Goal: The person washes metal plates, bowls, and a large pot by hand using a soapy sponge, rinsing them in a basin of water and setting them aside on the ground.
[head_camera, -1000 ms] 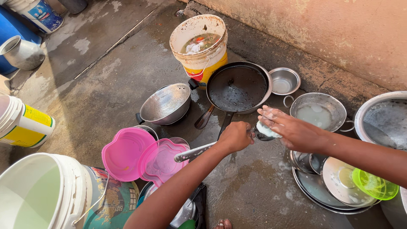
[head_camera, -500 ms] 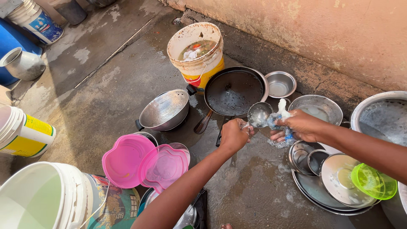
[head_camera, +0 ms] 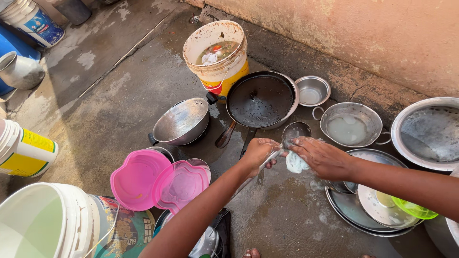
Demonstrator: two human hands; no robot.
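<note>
My left hand [head_camera: 258, 154] grips the handle of a steel ladle [head_camera: 295, 131], whose round bowl points up toward the black pan. My right hand [head_camera: 321, 157] presses a soapy white scrubber [head_camera: 296, 163] against the ladle's handle, just below the bowl. Both hands meet over the wet concrete floor, in front of a black frying pan [head_camera: 260, 100].
A dirty bucket of food scraps [head_camera: 216, 52] stands behind the pan. Steel bowls [head_camera: 311, 90], a pot with soapy water [head_camera: 350, 126], a large basin [head_camera: 425, 134] and stacked plates [head_camera: 377, 210] lie right. A tilted steel pot [head_camera: 181, 121], pink lids [head_camera: 158, 179] and a white bucket [head_camera: 45, 222] are left.
The ladle's bowl has turned from facing me to pointing away. My right hand has slid the scrubber down from the bowl to the handle. The camera has shifted slightly.
</note>
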